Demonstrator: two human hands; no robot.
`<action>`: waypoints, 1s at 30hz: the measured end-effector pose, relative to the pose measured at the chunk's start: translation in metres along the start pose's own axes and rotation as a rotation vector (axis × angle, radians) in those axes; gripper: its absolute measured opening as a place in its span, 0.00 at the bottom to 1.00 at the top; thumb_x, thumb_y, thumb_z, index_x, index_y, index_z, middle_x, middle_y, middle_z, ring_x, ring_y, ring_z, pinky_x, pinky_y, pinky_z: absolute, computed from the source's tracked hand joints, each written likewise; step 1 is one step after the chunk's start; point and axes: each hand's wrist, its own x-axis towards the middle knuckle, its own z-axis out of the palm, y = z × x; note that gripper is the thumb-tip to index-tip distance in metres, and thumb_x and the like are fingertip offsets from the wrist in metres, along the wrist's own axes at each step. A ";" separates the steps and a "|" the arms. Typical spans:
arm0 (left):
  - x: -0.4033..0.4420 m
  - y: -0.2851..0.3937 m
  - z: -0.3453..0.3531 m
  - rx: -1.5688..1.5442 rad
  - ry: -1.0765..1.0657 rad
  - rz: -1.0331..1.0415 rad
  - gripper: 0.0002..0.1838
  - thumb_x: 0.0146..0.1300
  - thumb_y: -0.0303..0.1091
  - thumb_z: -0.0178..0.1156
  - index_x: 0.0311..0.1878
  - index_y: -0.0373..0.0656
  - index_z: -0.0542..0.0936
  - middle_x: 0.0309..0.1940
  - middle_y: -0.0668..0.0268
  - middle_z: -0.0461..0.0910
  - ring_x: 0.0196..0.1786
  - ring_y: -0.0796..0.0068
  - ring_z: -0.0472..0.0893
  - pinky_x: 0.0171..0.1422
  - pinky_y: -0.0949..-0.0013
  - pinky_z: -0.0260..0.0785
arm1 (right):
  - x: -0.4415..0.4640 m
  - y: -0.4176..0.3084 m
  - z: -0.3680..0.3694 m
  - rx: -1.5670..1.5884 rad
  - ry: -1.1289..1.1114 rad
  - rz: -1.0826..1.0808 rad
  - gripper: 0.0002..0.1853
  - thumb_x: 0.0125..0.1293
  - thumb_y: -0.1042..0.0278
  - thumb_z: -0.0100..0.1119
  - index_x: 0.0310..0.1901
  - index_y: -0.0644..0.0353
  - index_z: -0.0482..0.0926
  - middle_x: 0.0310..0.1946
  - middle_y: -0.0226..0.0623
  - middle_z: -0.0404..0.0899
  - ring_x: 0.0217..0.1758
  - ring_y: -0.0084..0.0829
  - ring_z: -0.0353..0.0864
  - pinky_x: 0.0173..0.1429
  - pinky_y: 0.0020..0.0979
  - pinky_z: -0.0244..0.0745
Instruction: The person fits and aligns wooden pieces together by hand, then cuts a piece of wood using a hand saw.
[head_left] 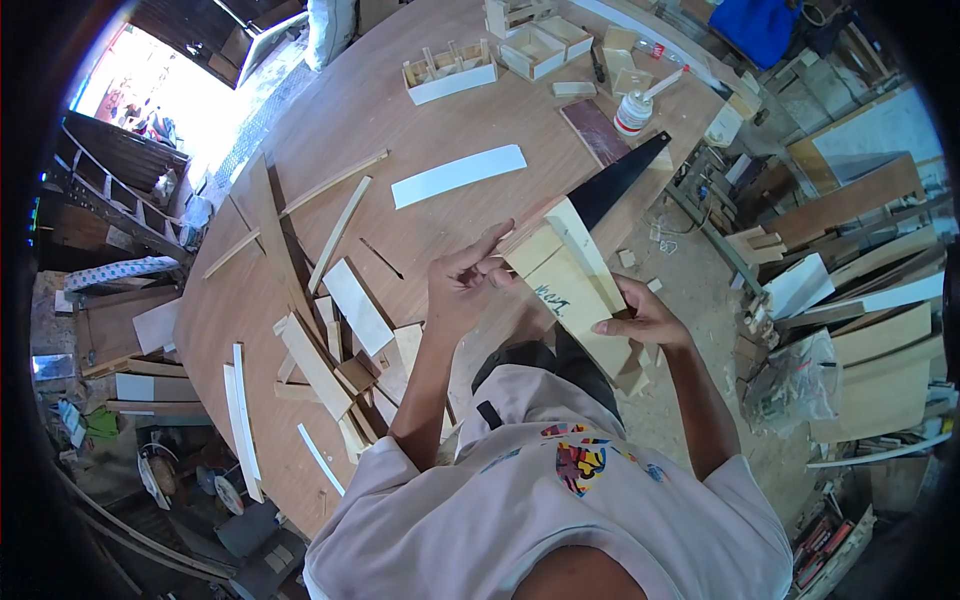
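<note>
A pale wooden piece [560,277] with raised edges and dark handwriting on it is held in front of my body, over the table's near edge. My right hand [648,318] grips its right side, thumb on the face. At its upper left edge is my left hand [468,282], with thumb and fingers bent close to the wood; whether they press on it is hard to tell. Just beyond the piece, a dark saw blade [620,182] lies on the table, its near end hidden behind the wood.
The wooden table [340,130] bears a white strip [460,175], a white glue jar [633,113] with a brush, small wooden boxes [450,75] and a pile of wood strips [318,365] at left. Boards and a plastic bag [797,380] stand at right.
</note>
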 end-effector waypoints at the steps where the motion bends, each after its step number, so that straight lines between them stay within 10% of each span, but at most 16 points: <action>1: 0.001 0.005 0.004 0.016 0.018 -0.034 0.22 0.57 0.18 0.61 0.58 0.34 0.75 0.31 0.65 0.83 0.31 0.85 0.78 0.36 0.84 0.68 | 0.000 -0.001 0.000 -0.001 -0.002 0.001 0.33 0.54 0.70 0.70 0.60 0.68 0.67 0.52 0.39 0.77 0.55 0.26 0.74 0.61 0.29 0.67; 15: 0.007 0.013 0.002 0.001 0.110 -0.089 0.16 0.59 0.12 0.53 0.47 0.35 0.82 0.42 0.54 0.83 0.33 0.74 0.83 0.35 0.75 0.76 | 0.000 -0.007 -0.001 0.036 -0.034 0.077 0.36 0.51 0.73 0.69 0.63 0.68 0.65 0.55 0.38 0.75 0.58 0.27 0.72 0.64 0.30 0.63; 17: 0.010 0.012 -0.006 0.259 0.039 0.073 0.13 0.59 0.26 0.64 0.47 0.36 0.82 0.40 0.55 0.83 0.41 0.70 0.83 0.44 0.73 0.78 | -0.001 -0.007 -0.001 0.027 -0.026 0.083 0.36 0.52 0.73 0.69 0.62 0.68 0.65 0.55 0.39 0.75 0.58 0.27 0.72 0.64 0.30 0.63; 20: 0.014 0.018 -0.010 0.308 -0.017 0.109 0.15 0.56 0.12 0.56 0.44 0.36 0.83 0.44 0.57 0.83 0.40 0.73 0.82 0.43 0.75 0.75 | -0.002 -0.012 -0.001 -0.006 -0.015 0.095 0.35 0.52 0.72 0.69 0.62 0.68 0.66 0.54 0.39 0.75 0.58 0.27 0.73 0.63 0.30 0.64; 30: 0.013 0.020 -0.013 0.136 -0.072 -0.064 0.17 0.56 0.15 0.59 0.49 0.37 0.82 0.45 0.60 0.83 0.40 0.78 0.81 0.39 0.77 0.74 | -0.004 -0.011 -0.004 -0.109 -0.002 0.052 0.29 0.54 0.70 0.70 0.57 0.64 0.70 0.49 0.34 0.76 0.54 0.23 0.73 0.60 0.27 0.65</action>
